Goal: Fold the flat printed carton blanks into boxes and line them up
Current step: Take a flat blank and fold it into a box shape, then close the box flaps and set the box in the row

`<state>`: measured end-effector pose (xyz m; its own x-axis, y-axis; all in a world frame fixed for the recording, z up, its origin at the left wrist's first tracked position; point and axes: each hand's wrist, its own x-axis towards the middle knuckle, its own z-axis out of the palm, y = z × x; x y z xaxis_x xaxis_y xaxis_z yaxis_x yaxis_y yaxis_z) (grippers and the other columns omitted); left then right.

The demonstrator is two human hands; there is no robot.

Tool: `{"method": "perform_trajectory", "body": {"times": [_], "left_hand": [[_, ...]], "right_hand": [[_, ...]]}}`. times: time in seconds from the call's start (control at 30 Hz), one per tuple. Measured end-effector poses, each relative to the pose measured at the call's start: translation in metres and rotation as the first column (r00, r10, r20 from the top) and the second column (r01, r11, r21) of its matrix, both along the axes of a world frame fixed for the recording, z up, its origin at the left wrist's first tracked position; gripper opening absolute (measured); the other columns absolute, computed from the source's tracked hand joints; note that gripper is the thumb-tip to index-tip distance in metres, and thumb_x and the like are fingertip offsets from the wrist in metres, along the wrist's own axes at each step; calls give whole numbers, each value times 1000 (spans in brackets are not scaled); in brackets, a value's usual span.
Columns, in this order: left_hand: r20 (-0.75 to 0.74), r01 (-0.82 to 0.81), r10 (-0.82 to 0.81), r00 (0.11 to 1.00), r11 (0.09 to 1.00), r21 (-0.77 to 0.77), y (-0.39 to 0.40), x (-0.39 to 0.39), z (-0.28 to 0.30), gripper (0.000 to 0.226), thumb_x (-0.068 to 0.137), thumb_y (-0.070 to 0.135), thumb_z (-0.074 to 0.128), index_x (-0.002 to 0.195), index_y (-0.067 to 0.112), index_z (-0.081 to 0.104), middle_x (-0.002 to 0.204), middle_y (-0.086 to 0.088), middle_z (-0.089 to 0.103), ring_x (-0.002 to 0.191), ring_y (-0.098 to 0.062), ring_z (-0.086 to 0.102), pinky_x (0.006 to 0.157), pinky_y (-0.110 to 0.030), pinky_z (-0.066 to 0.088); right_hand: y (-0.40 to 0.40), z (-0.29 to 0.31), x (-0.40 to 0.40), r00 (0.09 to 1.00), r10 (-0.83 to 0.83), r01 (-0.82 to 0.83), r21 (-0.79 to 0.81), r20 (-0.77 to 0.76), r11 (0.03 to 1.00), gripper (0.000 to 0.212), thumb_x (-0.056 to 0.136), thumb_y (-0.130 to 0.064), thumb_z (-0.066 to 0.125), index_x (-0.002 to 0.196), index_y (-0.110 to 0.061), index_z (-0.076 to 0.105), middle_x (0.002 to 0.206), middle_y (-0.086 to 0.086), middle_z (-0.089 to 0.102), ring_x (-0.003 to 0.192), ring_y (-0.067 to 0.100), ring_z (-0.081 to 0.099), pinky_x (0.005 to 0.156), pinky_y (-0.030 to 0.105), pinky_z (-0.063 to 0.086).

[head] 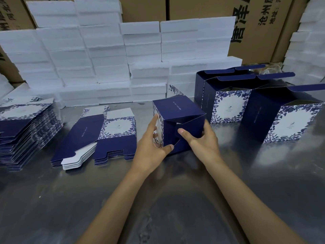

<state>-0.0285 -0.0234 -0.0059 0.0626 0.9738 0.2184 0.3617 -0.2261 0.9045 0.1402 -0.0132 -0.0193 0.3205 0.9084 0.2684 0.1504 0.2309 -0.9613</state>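
A navy and white floral carton (177,111) lies on its side at the middle of the metal table (158,199), its bottom flaps turned toward me. My left hand (151,148) grips its left printed wall, thumb on the lower flap. My right hand (202,140) holds the right side, thumb pressing a navy flap inward. Flat carton blanks (98,136) lie in a low pile to the left, and a taller stack of blanks (24,131) sits at the far left. Three folded boxes (288,118) stand open-topped in a group at the right.
Stacks of white foam blocks (109,55) fill the back of the table, with more foam (306,50) at the far right. Brown shipping cartons (255,23) with printed characters stand behind them.
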Motion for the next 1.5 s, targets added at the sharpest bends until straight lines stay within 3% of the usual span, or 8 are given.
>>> {"method": "perform_trajectory", "body": {"times": [0.23, 0.53, 0.77, 0.87, 1.0, 1.2, 1.33, 1.5], "left_hand": [[70, 29, -27, 997, 999, -35, -5, 5, 4, 102, 79, 12, 83, 154, 47, 24, 135, 11, 45, 125, -6, 46, 100, -28, 51], [73, 48, -44, 996, 998, -48, -10, 8, 8, 99, 79, 21, 83, 152, 51, 23, 146, 10, 45, 130, -8, 47, 95, -21, 43], [328, 67, -30, 944, 993, -101, -15, 11, 21, 68, 84, 44, 75, 143, 51, 43, 140, 17, 50, 118, 6, 53, 105, -29, 43], [558, 75, 10, 830, 989, -129, -11, 7, 27, 53, 79, 51, 68, 131, 45, 59, 129, 22, 62, 111, 4, 62, 108, -46, 47], [523, -51, 50, 851, 999, -13, -11, 5, 24, 58, 79, 35, 76, 131, 49, 55, 143, 16, 52, 134, -10, 50, 113, -48, 41], [269, -59, -20, 963, 958, 280, -15, 2, 25, 54, 84, 20, 72, 132, 37, 55, 142, 14, 53, 136, -7, 45, 115, -47, 38], [297, -44, -59, 953, 943, 330, -20, 1, 31, 30, 83, 35, 65, 112, 29, 70, 139, 15, 52, 138, -3, 41, 114, -51, 36], [306, -76, -33, 952, 939, 336, -27, 10, 33, 14, 83, 26, 63, 84, 14, 70, 105, 4, 64, 106, -8, 60, 95, -29, 44]], "right_hand": [[2, -1, 0, 991, -122, 122, -6, 63, 992, 48, 78, -33, 86, 119, -27, 63, 103, -16, 71, 96, 3, 67, 87, 27, 53], [0, -3, 1, 980, -168, 165, 35, 103, 986, 41, 78, -37, 85, 111, -35, 60, 93, -26, 66, 83, -16, 60, 67, 3, 43], [-3, 9, 2, 990, 65, -69, -22, -124, 997, 40, 81, -31, 82, 118, -30, 65, 102, -20, 75, 95, -7, 68, 79, 13, 49], [-8, 21, 4, 940, 165, -191, -58, -300, 980, 58, 76, -65, 72, 124, -34, 64, 115, -19, 73, 107, 0, 68, 88, 22, 55], [-11, 32, 3, 913, 225, -290, -153, -341, 945, 94, 70, -92, 41, 130, -22, 64, 123, -6, 73, 119, 19, 66, 114, 54, 39], [-16, 31, 2, 869, 279, -355, -121, -409, 927, 71, 80, -82, 46, 129, -34, 66, 127, -7, 71, 119, 19, 66, 115, 48, 37], [-12, 30, 12, 864, 243, -326, -121, -440, 938, 20, 99, -36, 56, 115, -26, 62, 126, -4, 70, 116, 16, 56, 95, 38, 35], [-8, 28, 21, 932, 177, -222, -111, -317, 969, 42, 100, -1, 51, 135, -23, 58, 132, -8, 66, 118, 2, 62, 100, 22, 46]]}}
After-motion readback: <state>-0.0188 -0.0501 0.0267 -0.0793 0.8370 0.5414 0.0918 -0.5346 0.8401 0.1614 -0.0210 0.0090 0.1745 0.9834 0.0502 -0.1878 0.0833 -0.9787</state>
